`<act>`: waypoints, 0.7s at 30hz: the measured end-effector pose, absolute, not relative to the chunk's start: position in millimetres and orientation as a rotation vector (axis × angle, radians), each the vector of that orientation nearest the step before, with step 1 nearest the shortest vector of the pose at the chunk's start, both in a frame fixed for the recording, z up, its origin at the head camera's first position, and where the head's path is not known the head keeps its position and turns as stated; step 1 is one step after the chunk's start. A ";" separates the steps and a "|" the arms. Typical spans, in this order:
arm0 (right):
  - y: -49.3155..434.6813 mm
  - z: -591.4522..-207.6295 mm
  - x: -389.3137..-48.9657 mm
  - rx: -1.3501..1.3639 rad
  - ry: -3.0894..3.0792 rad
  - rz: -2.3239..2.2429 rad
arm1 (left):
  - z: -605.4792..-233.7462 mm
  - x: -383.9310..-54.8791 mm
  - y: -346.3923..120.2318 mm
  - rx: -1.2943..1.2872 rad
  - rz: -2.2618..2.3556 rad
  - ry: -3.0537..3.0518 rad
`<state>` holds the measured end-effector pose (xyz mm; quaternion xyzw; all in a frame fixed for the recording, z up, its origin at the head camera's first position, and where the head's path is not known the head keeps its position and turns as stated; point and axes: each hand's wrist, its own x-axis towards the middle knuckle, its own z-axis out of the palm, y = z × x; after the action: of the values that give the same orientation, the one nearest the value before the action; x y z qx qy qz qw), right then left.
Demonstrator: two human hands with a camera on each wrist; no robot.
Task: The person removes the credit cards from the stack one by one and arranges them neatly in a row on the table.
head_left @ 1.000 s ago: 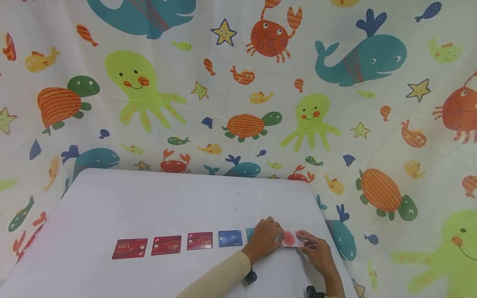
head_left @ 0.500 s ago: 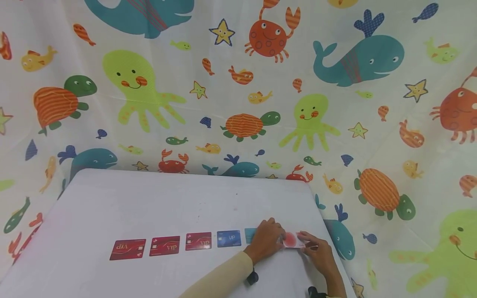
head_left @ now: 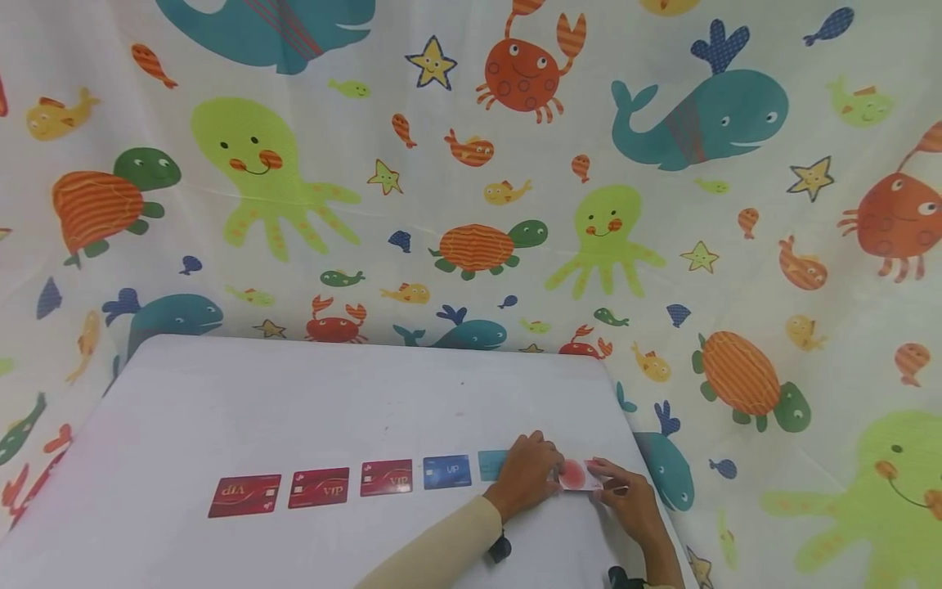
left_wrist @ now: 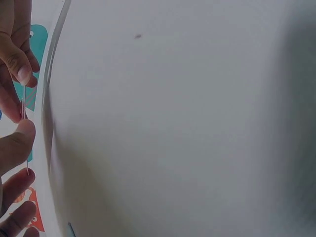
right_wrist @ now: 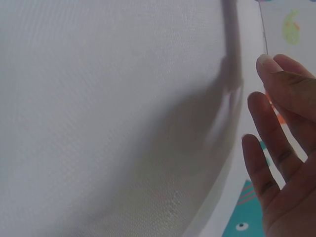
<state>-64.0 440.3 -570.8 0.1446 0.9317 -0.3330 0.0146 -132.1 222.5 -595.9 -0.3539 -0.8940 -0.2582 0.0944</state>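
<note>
A pale pink-and-white card with a large red round spot [head_left: 574,475] is held up over the right part of the white table, between both hands. My left hand [head_left: 526,474] pinches its left end, and my right hand [head_left: 627,497] pinches its right end. The left wrist view shows the card edge-on as a thin line [left_wrist: 23,103] between the thumbs and fingers. Just left of my left hand lies a teal card [head_left: 491,465], partly covered by that hand. In the right wrist view the right hand's lower fingers [right_wrist: 266,143] stand spread away from the pinch.
Left of the teal card, a blue VIP card [head_left: 446,472] and red VIP cards [head_left: 386,477] lie in a row on the white table [head_left: 316,409]. A curtain with sea animals [head_left: 471,164] hangs behind the table and past its right edge.
The head view has shifted slightly, so the scene slides a little left. Both hands keep holding the card in nearly the same place.
</note>
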 end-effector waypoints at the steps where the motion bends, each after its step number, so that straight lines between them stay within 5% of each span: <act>1: 440.5 -570.7 -64.2 0.449 2.899 -1.036 | -595.8 -132.3 222.3 -1.052 -0.776 -2.648; 21: 436.5 -577.0 -65.7 0.484 2.919 -0.993 | -600.3 -132.1 216.9 -1.090 -0.869 -2.679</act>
<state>-65.7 436.5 -577.0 0.1550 0.9352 -0.3181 0.0105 -132.1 216.9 -600.3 -0.3603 -0.8855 -0.2871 0.0605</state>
